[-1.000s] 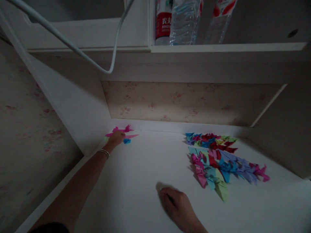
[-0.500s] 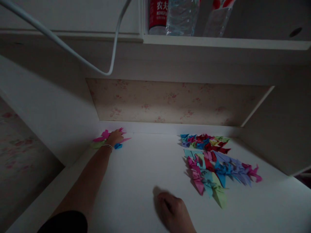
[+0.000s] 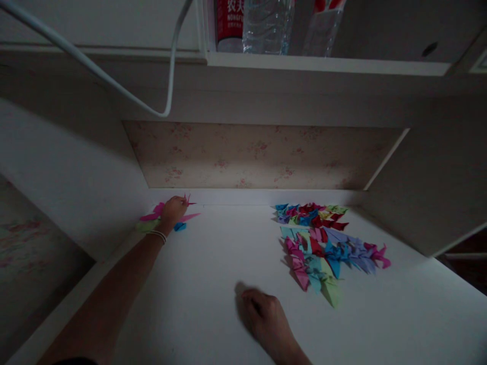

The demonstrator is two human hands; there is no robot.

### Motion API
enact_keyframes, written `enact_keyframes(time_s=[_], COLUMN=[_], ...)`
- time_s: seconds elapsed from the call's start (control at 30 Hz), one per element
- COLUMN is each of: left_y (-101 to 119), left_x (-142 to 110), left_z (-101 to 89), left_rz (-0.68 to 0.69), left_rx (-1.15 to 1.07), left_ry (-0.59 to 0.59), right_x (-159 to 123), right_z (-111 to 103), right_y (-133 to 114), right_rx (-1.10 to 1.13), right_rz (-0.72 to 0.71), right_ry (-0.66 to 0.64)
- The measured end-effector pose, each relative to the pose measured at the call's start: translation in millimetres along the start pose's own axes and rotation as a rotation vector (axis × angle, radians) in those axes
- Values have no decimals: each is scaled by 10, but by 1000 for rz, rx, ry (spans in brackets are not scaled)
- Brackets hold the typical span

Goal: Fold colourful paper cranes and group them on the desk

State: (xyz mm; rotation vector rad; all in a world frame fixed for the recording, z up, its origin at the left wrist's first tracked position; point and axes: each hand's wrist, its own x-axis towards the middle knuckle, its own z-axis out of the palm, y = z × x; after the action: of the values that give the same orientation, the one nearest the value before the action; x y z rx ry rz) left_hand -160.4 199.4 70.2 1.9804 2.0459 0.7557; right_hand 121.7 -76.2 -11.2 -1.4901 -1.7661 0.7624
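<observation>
My left hand (image 3: pixel 175 210) reaches to the back left of the white desk, its fingers pinching a magenta folded-paper crane (image 3: pixel 188 200). Around that hand lie other paper pieces: a magenta one (image 3: pixel 152 212), a pale green one (image 3: pixel 148 225), a small blue one (image 3: pixel 180 226) and a thin pink tip (image 3: pixel 191 217). My right hand (image 3: pixel 267 320) rests as a loose fist on the front middle of the desk, with nothing visible in it. To its right sit several colourful paper cranes in a near group (image 3: pixel 331 253) and a tighter back row (image 3: pixel 312 215).
White side panels (image 3: pixel 399 203) and a floral-papered back wall (image 3: pixel 262 157) enclose the desk (image 3: pixel 224 253). Above, a shelf (image 3: pixel 327 63) bears clear plastic bottles (image 3: pixel 268 28) and a red-labelled container (image 3: pixel 230 23). A white cable (image 3: pixel 114 83) hangs across the upper left.
My left hand has lifted slightly with the magenta crane now showing at its fingertips. The whole view has shifted a little, while my right fist stays on the desk.
</observation>
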Motion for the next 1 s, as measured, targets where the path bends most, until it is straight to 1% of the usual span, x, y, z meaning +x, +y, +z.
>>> enact_keyframes(time_s=[0.1, 0.17, 0.23, 0.3, 0.43, 0.53, 0.6, 0.7, 0.8, 1.0], left_y=[140, 254, 380, 512, 756, 894, 958, 1011, 1013, 959], left_x=[-286, -565, -910, -1299, -2045, -2417, -2548, -2622, -2632, -2631], left_z=[68, 131, 186, 232, 351, 451, 499, 534, 550, 608], left_rz=[-10, -12, 2, 6, -85, -122, -123, -117, -108, -149], left_rx=[-53, -130, -357, -555, -826, -969, -1016, -1030, -1042, -1178], left_ry=[30, 18, 24, -27, -205, -304, -320, -293, -293, -325], right_x=[-2, -4, -6, -3, 28, 57, 64, 54, 41, 60], right_z=[-7, -12, -20, -32, -44, -34, -33, -52, -69, -33], right_y=[-4, -4, 1, 15, 77, 126, 133, 103, 72, 124], right_rx=[9, 30, 80, 166, 471, 740, 839, 870, 838, 734], right_rz=[-13, -20, -11, 25, 177, 274, 292, 254, 200, 197], right_ry=[10, 22, 32, 51, 78, 108, 113, 77, 26, 3])
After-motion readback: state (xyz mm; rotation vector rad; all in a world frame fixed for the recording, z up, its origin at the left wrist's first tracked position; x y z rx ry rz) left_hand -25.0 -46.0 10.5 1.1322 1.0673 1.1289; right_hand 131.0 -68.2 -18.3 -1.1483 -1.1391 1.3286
